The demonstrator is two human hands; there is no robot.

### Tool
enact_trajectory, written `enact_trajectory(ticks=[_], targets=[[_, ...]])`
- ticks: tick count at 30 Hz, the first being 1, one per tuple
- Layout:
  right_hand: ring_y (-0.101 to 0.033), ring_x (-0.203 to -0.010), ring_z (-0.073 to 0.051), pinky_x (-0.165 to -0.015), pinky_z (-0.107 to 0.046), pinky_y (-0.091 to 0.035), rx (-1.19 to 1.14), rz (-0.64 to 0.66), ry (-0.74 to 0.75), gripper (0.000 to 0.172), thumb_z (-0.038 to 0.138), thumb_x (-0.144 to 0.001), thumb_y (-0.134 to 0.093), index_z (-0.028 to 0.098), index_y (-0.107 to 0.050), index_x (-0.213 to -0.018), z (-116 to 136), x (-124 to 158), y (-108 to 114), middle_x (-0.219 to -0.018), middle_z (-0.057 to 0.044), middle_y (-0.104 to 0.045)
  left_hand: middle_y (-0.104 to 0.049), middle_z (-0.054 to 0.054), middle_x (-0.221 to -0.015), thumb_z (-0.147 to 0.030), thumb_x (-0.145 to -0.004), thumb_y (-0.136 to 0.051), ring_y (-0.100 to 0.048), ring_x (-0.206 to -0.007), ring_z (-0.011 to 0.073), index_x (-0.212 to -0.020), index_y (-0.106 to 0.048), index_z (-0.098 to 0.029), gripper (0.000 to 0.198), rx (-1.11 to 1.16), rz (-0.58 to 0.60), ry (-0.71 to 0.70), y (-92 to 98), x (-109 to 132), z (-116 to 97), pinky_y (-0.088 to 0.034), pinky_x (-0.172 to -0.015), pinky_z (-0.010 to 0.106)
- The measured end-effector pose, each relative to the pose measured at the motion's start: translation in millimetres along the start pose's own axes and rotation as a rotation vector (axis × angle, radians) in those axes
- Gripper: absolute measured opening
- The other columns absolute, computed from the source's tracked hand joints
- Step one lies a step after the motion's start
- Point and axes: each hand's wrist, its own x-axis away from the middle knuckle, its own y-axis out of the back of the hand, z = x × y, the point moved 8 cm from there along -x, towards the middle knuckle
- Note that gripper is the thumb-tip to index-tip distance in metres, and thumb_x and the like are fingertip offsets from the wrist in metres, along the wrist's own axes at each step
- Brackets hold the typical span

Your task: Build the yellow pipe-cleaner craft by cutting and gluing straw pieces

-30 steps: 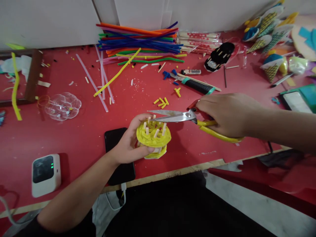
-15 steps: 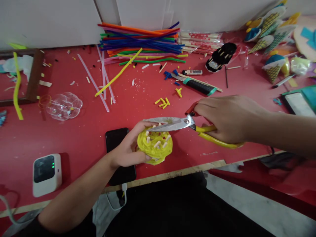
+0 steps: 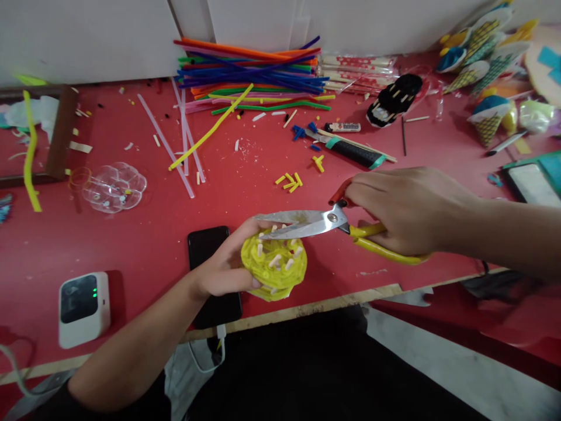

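My left hand (image 3: pixel 232 257) is closed round a small yellow woven basket (image 3: pixel 274 278), made of fuzzy strands with several pale wooden stick ends (image 3: pixel 275 261) standing up around its rim. In my right hand (image 3: pixel 394 204) is a pair of scissors (image 3: pixel 307 227) with red and yellow handles. The scissor blades are parted, the lower one lying over the far rim of the basket among the stick ends. Part of the upper blade passes behind the stick ends near my left fingers. My left fingertips are hidden behind the basket.
A black phone (image 3: pixel 208 237) lies under my left wrist, its cable at the table's front edge. Several pipe cleaners (image 3: pixel 249 73) are heaped at the back. Beyond the scissors lie a utility knife (image 3: pixel 355 153) and yellow offcuts (image 3: pixel 289 182). A white device (image 3: pixel 83 310) stands left.
My left hand has tilted the yellow basket slightly and its near side sits a little lower. The scissors have shifted slightly, their lower blade a bit lower, with the blades still parted.
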Motion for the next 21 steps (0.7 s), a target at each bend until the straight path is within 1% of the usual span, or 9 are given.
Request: enact_trajectory(ticks=[4, 6, 8, 11, 16, 21], targets=[[-0.064, -0.078, -0.025, -0.066, -0.035, -0.033, -0.041, -0.053, 0.034, 0.039, 0.052, -0.086, -0.057, 0.02, -0.068, -0.106, -0.9, 0.2, -0.1, -0.101, -0.012, -0.074, -0.076, 0.008, -0.123, -0.04, -0.079, -0.09, -0.077, -0.101, 0.0277, -0.128, -0.069, -0.032, 0.054, -0.017, -0.002, 0.006, 0.0, 0.1, 1.3, -0.065, -0.079, 0.037], [-0.065, -0.08, -0.025, -0.067, -0.036, -0.035, -0.03, -0.056, 0.042, 0.038, 0.048, -0.087, -0.056, 0.02, -0.068, -0.108, -0.4, 1.1, -0.1, -0.102, -0.013, -0.074, -0.075, 0.009, -0.126, -0.042, -0.078, -0.09, -0.077, -0.103, 0.0299, -0.128, -0.069, -0.03, 0.056, -0.023, -0.007, -0.001, 0.6, 0.6, 1.2, -0.065, -0.079, 0.039], [-0.067, -0.083, -0.028, -0.068, -0.038, -0.039, -0.021, -0.052, 0.041, 0.04, 0.047, -0.088, -0.055, 0.019, -0.068, -0.113, -0.1, 2.0, 0.1, -0.103, -0.014, -0.075, -0.075, 0.009, -0.127, -0.041, -0.078, -0.09, -0.077, -0.104, 0.0306, -0.128, -0.068, -0.031, 0.056, -0.014, -0.003, -0.007, 0.3, 1.2, 1.0, -0.064, -0.079, 0.04], [-0.069, -0.087, -0.031, -0.07, -0.041, -0.042, -0.021, -0.027, 0.038, 0.043, 0.05, -0.089, -0.054, 0.018, -0.069, -0.115, -0.4, 2.4, -0.6, -0.106, -0.015, -0.075, -0.074, 0.008, -0.128, -0.039, -0.077, -0.09, -0.076, -0.107, 0.0296, -0.129, -0.068, -0.031, 0.057, 0.028, -0.007, -0.006, 0.0, 2.3, 1.4, -0.063, -0.082, 0.038], [-0.071, -0.095, -0.033, -0.074, -0.043, -0.046, -0.067, 0.019, 0.051, 0.047, 0.051, -0.088, -0.053, 0.02, -0.067, -0.119, -1.8, 0.7, -2.1, -0.116, -0.016, -0.074, -0.072, 0.009, -0.136, -0.039, -0.077, -0.089, -0.073, -0.114, 0.0294, -0.136, -0.066, -0.031, 0.064, 0.08, 0.006, 0.004, -2.5, 4.7, 4.3, -0.061, -0.089, 0.038], [-0.07, -0.09, -0.031, -0.07, -0.041, -0.044, -0.056, -0.002, 0.081, 0.043, 0.053, -0.088, -0.054, 0.021, -0.068, -0.112, -2.2, 1.5, -2.8, -0.113, -0.014, -0.074, -0.07, 0.008, -0.138, -0.035, -0.076, -0.088, -0.073, -0.111, 0.0263, -0.136, -0.067, -0.031, 0.063, 0.062, -0.004, 0.007, -2.2, 5.2, 4.2, -0.06, -0.086, 0.034]])
